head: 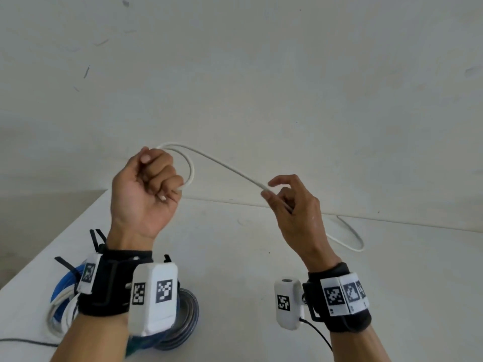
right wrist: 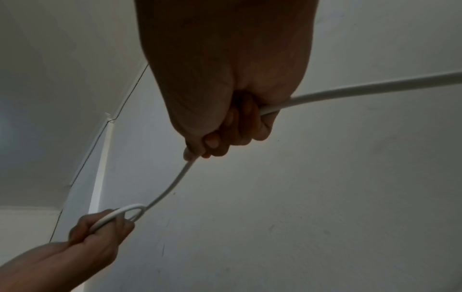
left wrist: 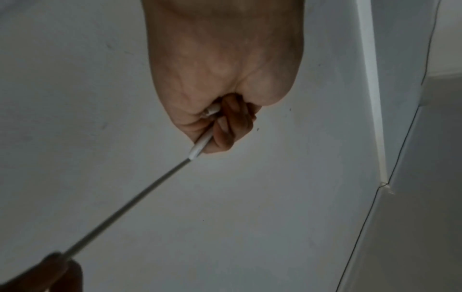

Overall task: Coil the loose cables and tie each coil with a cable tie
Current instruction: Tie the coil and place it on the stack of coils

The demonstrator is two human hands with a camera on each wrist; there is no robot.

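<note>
A thin white cable stretches between both raised hands above the table. My left hand is a fist gripping one end, with a small loop sticking out past the fingers. In the left wrist view the cable leaves that fist with its plug end tucked in the palm. My right hand pinches the cable between thumb and fingers; the right wrist view shows the cable passing through the curled fingers. The loose remainder trails onto the table behind the right wrist.
Blue and white cable coils with black cable ties lie near the table's left front, partly under my left forearm, beside a grey-blue coil. A thin black wire lies at the front left. The white table meets a pale wall.
</note>
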